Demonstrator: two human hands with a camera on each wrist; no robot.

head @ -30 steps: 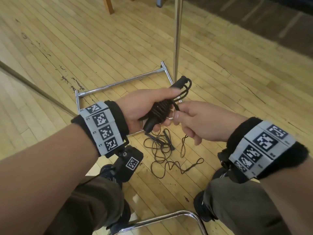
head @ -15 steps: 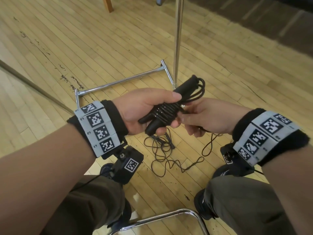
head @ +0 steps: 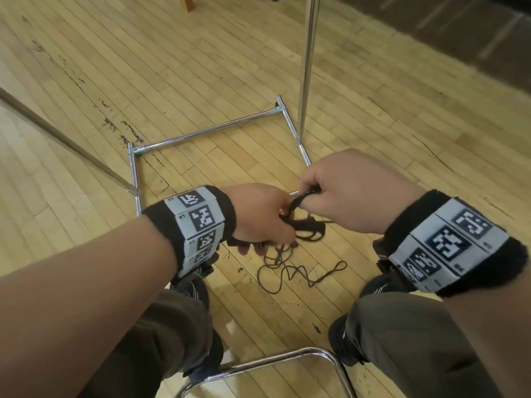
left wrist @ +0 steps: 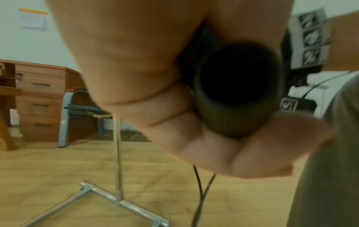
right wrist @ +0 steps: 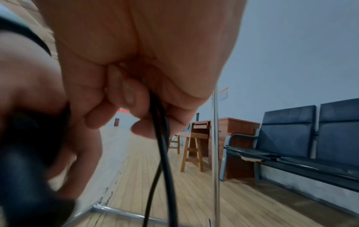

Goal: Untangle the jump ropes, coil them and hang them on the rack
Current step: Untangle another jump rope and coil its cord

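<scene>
My left hand [head: 263, 218] grips the black jump rope handles [left wrist: 237, 93], its fingers curled round them; most of the bundle is hidden under the hand in the head view. My right hand [head: 339, 193] pinches a loop of the black cord [right wrist: 161, 138] just above the handles. More cord loops [head: 309, 235] stick out between the hands. A second tangled rope [head: 290, 271] lies on the wooden floor below them. The chrome rack [head: 307, 53] stands in front, its upright pole rising from a floor frame [head: 207, 130].
A chrome chair rail [head: 270, 363] curves between my knees at the bottom. A thin metal bar [head: 57, 136] slants across the floor at left. Wooden drawers [left wrist: 38, 98], a wooden stool [right wrist: 192, 150] and black bench seats [right wrist: 303, 138] stand around the room.
Both hands have dropped lower and turned over, hiding the wrapped handles under the left hand. The right hand has come round above the bundle with a cord loop.
</scene>
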